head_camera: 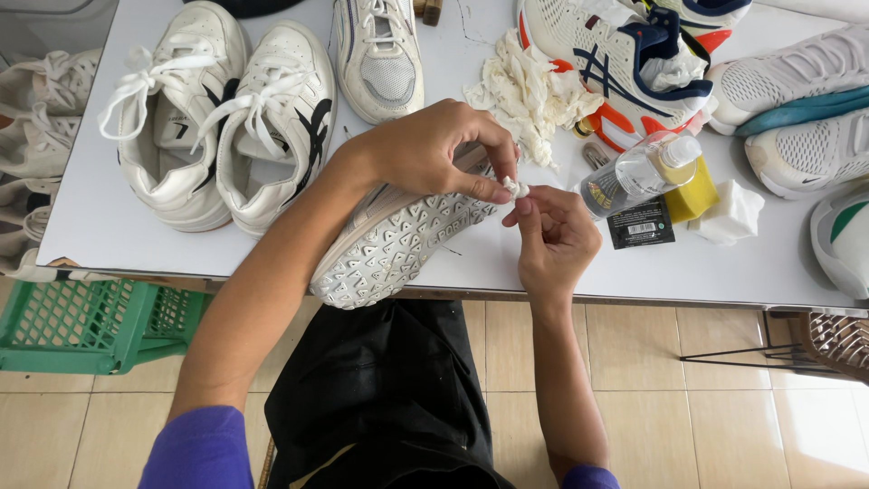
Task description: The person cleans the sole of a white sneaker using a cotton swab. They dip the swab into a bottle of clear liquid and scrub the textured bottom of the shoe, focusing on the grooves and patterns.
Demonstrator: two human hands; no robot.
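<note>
Person viewed from above. Both forearms are bare from wrist to above the elbow. Short sleeves, purple, plain fabric, show at the lower edge of the frame: one on the left arm, a smaller portion on the right. The lap is covered by black cloth, apron-like or trousers, creased, with faint pale specks on its surface. Left hand [434, 149] and right hand [557, 240] are ungloved. Fingernails are short and unpainted.

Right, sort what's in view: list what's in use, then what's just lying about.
In use:
left hand holding grey-soled shoe
right hand pinching small white wad

Lying about:
white shoe pair
crumpled cloth
clear bottle
yellow sponge
green crate
</note>
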